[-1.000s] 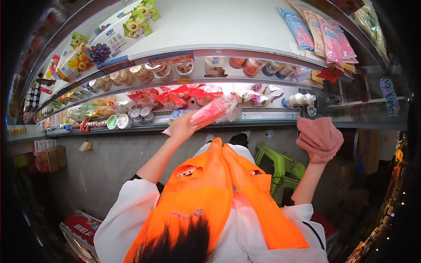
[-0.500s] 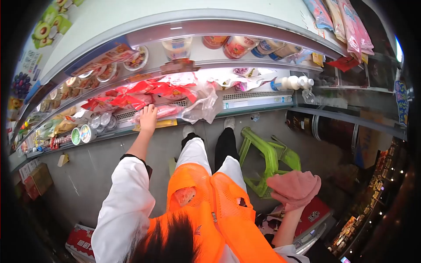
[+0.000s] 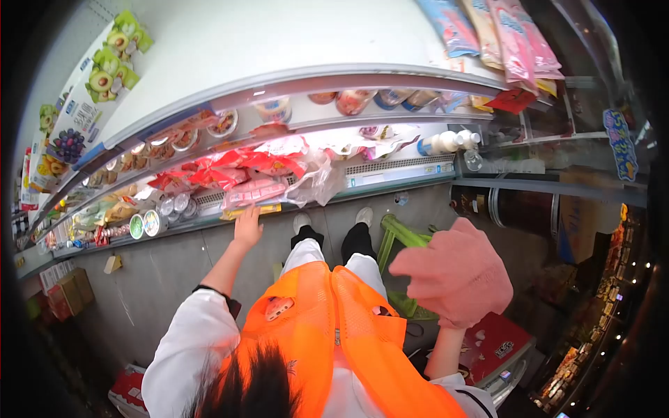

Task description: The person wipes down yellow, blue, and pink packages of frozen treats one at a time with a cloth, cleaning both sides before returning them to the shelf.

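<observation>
My left hand [image 3: 249, 226] is at the front edge of the lowest shelf, its fingers stretched out and nothing held in them. Just beyond the fingertips are a yellow strip [image 3: 268, 209] on the shelf edge and a pink package [image 3: 254, 191]. Red packages [image 3: 275, 161] lie heaped behind it, beside a crumpled clear plastic bag [image 3: 317, 181]. On the right, a pink cloth [image 3: 460, 272] is raised on my right hand, covering it; the fingers beneath are hidden.
A green plastic stool [image 3: 401, 240] stands on the floor, partly behind the cloth. White bottles [image 3: 446, 141] and lidded cups [image 3: 145, 223] stand on the lowest shelf. Packages hang over the upper shelf [image 3: 293, 76]. Red boxes [image 3: 491, 341] are beside me.
My left hand has drawn back from the pink package toward me. My right hand has lifted the pink cloth higher, and the cloth has spread out. The view has tilted up and shifted.
</observation>
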Demonstrator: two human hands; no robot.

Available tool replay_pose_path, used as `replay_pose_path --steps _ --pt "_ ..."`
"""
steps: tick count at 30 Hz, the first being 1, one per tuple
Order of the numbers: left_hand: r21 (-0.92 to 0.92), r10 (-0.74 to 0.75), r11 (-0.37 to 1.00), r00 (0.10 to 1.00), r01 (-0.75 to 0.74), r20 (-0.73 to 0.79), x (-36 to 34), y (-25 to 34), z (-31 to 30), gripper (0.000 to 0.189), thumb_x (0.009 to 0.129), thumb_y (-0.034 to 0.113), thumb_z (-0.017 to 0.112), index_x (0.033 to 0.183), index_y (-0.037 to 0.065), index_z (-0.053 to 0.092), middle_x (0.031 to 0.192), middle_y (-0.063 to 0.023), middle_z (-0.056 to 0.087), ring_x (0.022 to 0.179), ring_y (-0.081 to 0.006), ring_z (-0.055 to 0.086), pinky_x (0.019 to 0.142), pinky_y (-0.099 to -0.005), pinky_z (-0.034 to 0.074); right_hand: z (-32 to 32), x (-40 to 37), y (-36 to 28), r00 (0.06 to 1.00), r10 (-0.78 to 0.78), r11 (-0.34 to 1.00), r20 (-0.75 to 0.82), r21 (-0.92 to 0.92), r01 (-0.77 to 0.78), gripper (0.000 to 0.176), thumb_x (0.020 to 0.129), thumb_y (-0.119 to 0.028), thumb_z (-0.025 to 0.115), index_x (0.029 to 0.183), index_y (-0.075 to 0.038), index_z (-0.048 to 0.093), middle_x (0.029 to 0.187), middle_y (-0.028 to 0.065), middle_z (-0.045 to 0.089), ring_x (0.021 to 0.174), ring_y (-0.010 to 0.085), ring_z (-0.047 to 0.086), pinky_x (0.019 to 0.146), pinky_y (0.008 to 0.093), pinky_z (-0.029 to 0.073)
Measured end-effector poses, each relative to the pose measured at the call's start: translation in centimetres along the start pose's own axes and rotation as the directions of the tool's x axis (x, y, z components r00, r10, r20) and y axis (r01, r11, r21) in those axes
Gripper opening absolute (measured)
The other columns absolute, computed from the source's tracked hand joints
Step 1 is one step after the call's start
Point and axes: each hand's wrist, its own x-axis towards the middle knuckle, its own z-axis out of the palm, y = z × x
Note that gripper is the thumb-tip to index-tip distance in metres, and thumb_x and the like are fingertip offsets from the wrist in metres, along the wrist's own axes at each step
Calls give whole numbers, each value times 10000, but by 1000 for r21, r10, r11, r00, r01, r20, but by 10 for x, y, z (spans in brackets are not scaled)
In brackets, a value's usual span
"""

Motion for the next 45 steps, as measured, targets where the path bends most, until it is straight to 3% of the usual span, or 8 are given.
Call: replay_pose_path --steps 11,21,25,29,34,37,39,45 --pt "-311 534 779 836 -544 -125 -23 232 -189 268 771 96 560 1029 20 546 972 -128 588 898 -247 577 779 -330 452 -15 56 73 936 245 832 -252 550 -70 253 372 -302 580 521 -122 483 579 34 426 676 260 470 479 323 345" --pt "-550 354 404 680 -731 -642 154 525 -286 341 817 115 534 1132 -2 474 1062 -121 562 989 -180 541 842 -302 420 -60 98 232 905 299 682 -304 731 21 264 369 -316 573 517 -116 486 592 26 430 721 262 471 472 318 358" --pt "-721 -29 568 867 -396 -498 253 581 -290 428 754 185 608 1069 -76 482 942 -155 602 894 -200 588 756 -298 465 -94 115 284 932 186 645 -310 755 123 269 368 -321 570 516 -113 488 597 22 431 739 262 471 470 316 363" --pt "-915 -37 351 973 -200 -227 256 606 -307 284 785 181 607 987 -5 535 899 -69 613 763 -168 605 657 -303 521 -119 134 306 937 -190 525 -293 776 349 274 367 -327 567 514 -110 489 602 19 433 757 263 471 467 314 368" --pt "-980 205 -173 970 -94 -129 235 617 -307 271 785 80 577 1036 6 507 927 -89 594 806 -182 603 705 -327 520 -145 189 295 428 -901 261 -67 705 659 280 365 -334 563 513 -107 490 608 15 435 779 264 471 464 312 374" --pt "-938 319 -346 940 -1 -119 200 597 -285 307 784 51 558 1074 -2 474 973 -108 579 833 -190 599 733 -327 513 -143 223 275 -31 -996 34 89 646 762 285 364 -338 561 512 -105 491 612 12 436 792 265 472 462 311 378" --pt "-943 373 -324 905 -79 -204 161 579 -270 363 769 31 559 1111 -16 444 1006 -108 567 874 -181 588 756 -317 504 -135 240 259 -142 -986 -59 82 630 774 287 363 -340 560 511 -103 492 614 11 437 801 265 472 461 310 381" --pt "-960 346 -194 902 -200 -258 34 520 -234 639 719 84 638 1258 21 299 1149 -77 490 1026 -143 491 833 -300 440 -51 239 215 559 -777 -217 -290 957 195 349 444 -388 589 615 -86 552 680 56 523 725 306 536 519 344 444"
